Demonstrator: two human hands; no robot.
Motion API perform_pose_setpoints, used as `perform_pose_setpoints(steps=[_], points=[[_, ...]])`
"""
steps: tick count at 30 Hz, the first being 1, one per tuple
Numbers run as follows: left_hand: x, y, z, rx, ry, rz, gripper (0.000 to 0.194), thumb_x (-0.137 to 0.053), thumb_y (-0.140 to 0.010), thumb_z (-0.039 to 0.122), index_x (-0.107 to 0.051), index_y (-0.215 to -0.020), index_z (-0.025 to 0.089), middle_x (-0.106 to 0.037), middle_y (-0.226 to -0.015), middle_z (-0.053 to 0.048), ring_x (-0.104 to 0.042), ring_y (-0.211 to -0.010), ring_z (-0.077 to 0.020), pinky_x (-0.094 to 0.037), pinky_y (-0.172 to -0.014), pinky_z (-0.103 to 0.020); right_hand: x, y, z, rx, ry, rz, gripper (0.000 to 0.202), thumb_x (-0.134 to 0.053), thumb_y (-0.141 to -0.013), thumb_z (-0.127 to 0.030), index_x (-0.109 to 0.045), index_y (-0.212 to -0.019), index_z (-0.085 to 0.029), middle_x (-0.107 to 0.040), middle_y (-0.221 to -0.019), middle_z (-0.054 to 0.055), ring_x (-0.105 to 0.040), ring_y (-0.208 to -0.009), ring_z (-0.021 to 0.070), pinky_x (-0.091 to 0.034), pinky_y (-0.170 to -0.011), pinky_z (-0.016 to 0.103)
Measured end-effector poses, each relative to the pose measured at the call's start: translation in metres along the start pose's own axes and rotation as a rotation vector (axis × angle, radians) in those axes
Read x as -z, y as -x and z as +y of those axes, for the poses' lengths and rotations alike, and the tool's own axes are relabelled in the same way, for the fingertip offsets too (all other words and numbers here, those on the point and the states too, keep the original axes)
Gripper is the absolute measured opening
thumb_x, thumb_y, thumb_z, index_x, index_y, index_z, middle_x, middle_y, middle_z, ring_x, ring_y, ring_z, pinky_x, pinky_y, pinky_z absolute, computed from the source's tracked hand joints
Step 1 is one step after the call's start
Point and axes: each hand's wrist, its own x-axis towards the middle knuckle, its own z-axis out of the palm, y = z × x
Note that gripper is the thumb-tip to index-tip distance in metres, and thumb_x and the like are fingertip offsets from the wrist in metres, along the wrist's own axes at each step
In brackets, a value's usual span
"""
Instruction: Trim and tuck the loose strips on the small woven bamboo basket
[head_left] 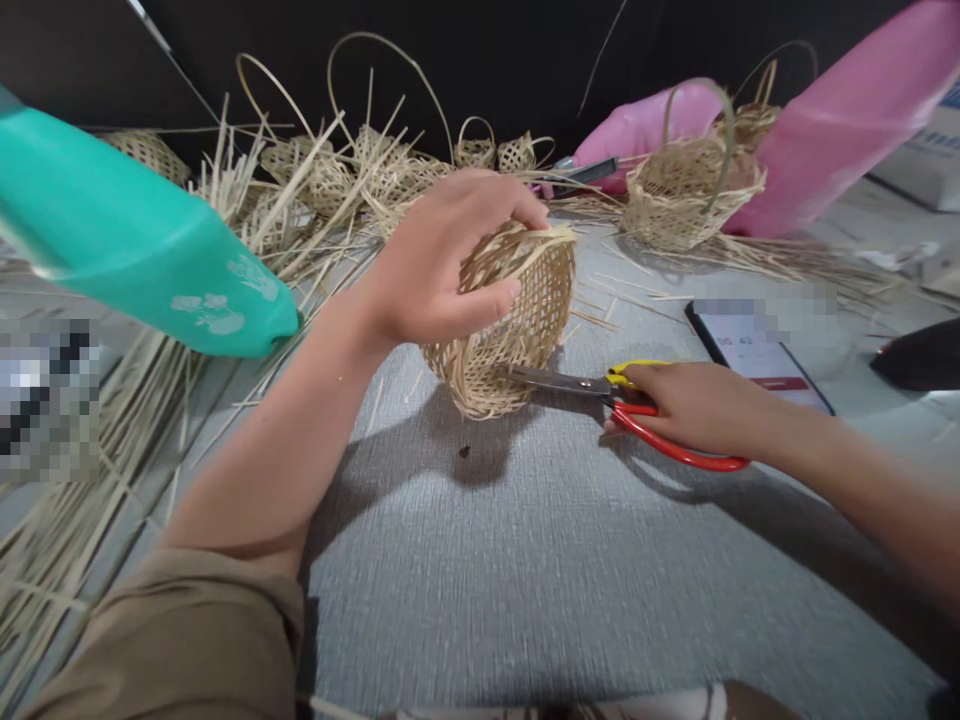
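A small woven basket of pale strips is tipped on its side, its mouth turned to the right. My left hand grips it from above, with the thumb across the near side and fingers bent over the rim. In my right hand is a pair of scissors with one red and one yellow handle. Their blades point left, and the tips reach the lower part of the weave. Whether the tips lie inside or in front of the weave I cannot tell.
Several woven baskets and loose strips line the back. Another basket stands at the back right near pink sleeve-like covers. A teal cover lies left, beside a bundle of strips. A phone rests at right.
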Motion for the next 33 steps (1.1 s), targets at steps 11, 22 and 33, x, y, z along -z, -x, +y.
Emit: perform_pose_setpoints(steps=[11,22,33], points=[[0.001,0.0,0.002,0.027,-0.008,-0.005,0.033,-0.052,-0.083,0.036,-0.058,-0.112,0.019,-0.07,-0.111,-0.014,-0.065,-0.104,-0.032,-0.051,-0.09,-0.049,-0.002,0.003,-0.014,-0.045,0.129,-0.02,0.05,-0.034,-0.101,-0.054,-0.065,-0.094,-0.015,-0.074,-0.082,0.015,-0.072,-0.077,0.0294,-0.037,-0.063,0.034],[0.001,-0.001,0.005,0.073,-0.026,-0.019,0.033,-0.049,-0.081,0.036,-0.058,-0.111,0.024,-0.07,-0.108,-0.011,-0.064,-0.104,-0.0311,-0.05,-0.092,-0.051,-0.014,0.019,0.013,-0.019,0.032,0.146,0.046,-0.043,-0.097,-0.053,-0.058,-0.117,-0.014,-0.073,-0.107,0.018,-0.072,-0.093,0.0332,-0.052,-0.07,0.039],[0.001,0.0,0.006,0.062,-0.034,-0.013,0.032,-0.047,-0.083,0.033,-0.057,-0.112,0.023,-0.069,-0.106,-0.01,-0.064,-0.105,-0.0313,-0.05,-0.094,-0.052,-0.021,0.031,0.019,-0.057,-0.056,0.118,0.056,-0.039,-0.095,-0.061,-0.058,-0.124,-0.018,-0.07,-0.123,0.019,-0.071,-0.102,0.0384,-0.055,-0.08,0.051]])
